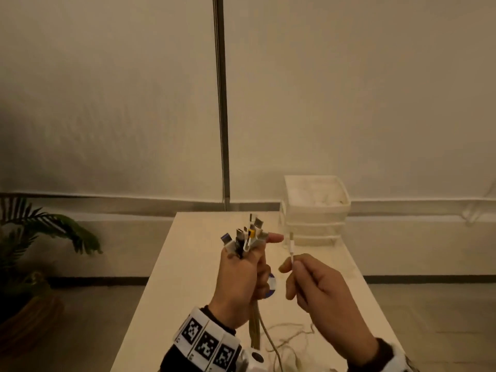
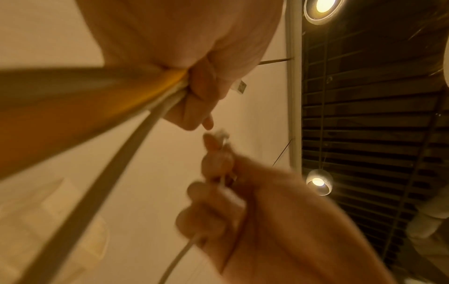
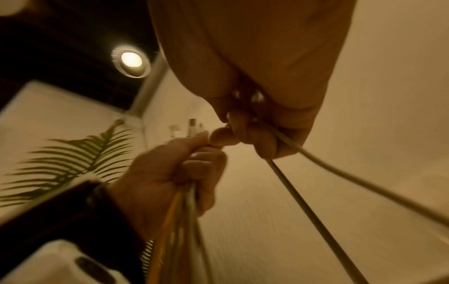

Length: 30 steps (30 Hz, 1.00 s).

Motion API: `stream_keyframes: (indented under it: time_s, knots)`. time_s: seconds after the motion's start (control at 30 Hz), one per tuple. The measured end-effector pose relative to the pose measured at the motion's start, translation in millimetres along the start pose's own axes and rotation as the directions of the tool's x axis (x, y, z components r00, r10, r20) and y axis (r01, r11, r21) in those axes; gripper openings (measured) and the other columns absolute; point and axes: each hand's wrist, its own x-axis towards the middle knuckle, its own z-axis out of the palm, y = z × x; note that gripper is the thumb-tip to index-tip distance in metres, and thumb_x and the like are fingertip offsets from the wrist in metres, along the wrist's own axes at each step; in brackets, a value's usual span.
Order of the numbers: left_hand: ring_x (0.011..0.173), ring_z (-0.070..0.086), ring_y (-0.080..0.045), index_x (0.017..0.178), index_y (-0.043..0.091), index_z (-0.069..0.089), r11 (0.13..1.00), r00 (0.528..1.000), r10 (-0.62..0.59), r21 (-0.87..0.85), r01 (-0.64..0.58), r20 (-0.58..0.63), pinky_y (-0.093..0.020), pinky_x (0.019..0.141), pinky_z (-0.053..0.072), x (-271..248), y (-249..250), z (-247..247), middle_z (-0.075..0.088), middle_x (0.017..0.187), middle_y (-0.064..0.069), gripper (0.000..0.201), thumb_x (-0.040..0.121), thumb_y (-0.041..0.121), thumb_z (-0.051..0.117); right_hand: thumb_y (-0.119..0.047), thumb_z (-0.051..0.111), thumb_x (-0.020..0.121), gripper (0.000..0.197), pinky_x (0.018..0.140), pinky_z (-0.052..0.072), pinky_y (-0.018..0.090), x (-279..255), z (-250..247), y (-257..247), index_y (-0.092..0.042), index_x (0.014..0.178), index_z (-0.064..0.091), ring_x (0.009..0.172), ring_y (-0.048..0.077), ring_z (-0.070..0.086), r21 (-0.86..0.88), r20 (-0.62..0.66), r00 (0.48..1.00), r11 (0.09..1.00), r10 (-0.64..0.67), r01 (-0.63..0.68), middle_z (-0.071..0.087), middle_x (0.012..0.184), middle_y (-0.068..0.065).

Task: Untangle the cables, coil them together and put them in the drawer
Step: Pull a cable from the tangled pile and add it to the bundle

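Note:
My left hand (image 1: 243, 267) grips a bundle of cables (image 1: 245, 237) upright above the table, and several plug ends fan out above the fist. The cords (image 1: 255, 331) hang down from it toward the table. My right hand (image 1: 308, 280), just to the right, pinches a thin white cable (image 1: 292, 245) below its plug, which points up. In the left wrist view the left hand (image 2: 199, 92) closes round yellow and white cords (image 2: 155, 96), with the right hand (image 2: 230, 192) below. The right wrist view shows the right hand (image 3: 245, 126) pinching a cable (image 3: 340, 169) next to the left hand (image 3: 175, 169).
A white drawer unit (image 1: 316, 210) stands at the far right of the pale table (image 1: 188, 277), its top drawer open. Loose cable loops (image 1: 290, 336) lie on the table near me. A potted plant (image 1: 40, 237) sits on the floor to the left.

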Motion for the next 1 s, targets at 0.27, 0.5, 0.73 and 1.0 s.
stream_keyframes:
  time_s: [0.27, 0.5, 0.73, 1.0]
  knots:
    - [0.039, 0.039, -0.009, 0.111, -0.002, 0.065, 0.998, 0.994, 0.004, -0.063, 0.002, 0.108, -0.02, 0.04, 0.026, -5, 0, 10, 0.047, 0.049, -0.001, 0.041, 0.088, 0.031, 0.058, -0.018, 0.047, 0.098, 0.024, 0.053, 0.04, 0.007, 9, 22, -27, -0.028, 0.086, 0.066, 0.058, 0.002, 0.058, -0.277, -0.071, 0.967, 0.936, -0.247, 0.218, 0.061, 0.059, -0.018]
    - [0.044, 0.045, -0.01, 0.114, 0.008, 0.069, 0.997, 0.994, 0.04, -0.065, -0.033, 0.099, -0.018, 0.038, 0.031, 0, -1, 2, 0.048, 0.064, -0.012, 0.051, 0.077, 0.043, 0.061, -0.02, 0.048, 0.098, 0.022, 0.056, 0.042, 0.008, 16, 22, -26, -0.025, 0.087, 0.067, 0.062, 0.004, 0.06, -0.421, -0.022, 0.949, 0.864, -0.315, 0.277, 0.055, 0.053, -0.012]
    - [0.057, 0.049, -0.02, 0.108, 0.014, 0.072, 0.997, 0.994, 0.07, 0.029, -0.072, 0.088, -0.024, 0.051, 0.036, 5, -6, 3, 0.052, 0.08, -0.019, 0.047, 0.078, 0.05, 0.072, -0.019, 0.045, 0.099, 0.024, 0.059, 0.041, 0.01, 22, 12, -17, -0.026, 0.083, 0.062, 0.063, 0.002, 0.057, -0.466, 0.053, 0.946, 0.83, -0.321, 0.308, 0.052, 0.059, -0.022]
    - [0.044, 0.042, -0.008, 0.1, 0.017, 0.074, 0.991, 0.995, 0.067, 0.109, -0.075, 0.077, -0.018, 0.041, 0.036, -2, -3, 15, 0.043, 0.06, -0.005, 0.031, 0.08, 0.038, 0.063, -0.008, 0.044, 0.097, 0.023, 0.059, 0.045, 0.015, 20, 1, -11, -0.018, 0.084, 0.059, 0.064, 0.012, 0.057, -0.512, 0.095, 0.948, 0.802, -0.303, 0.308, 0.059, 0.068, -0.009]
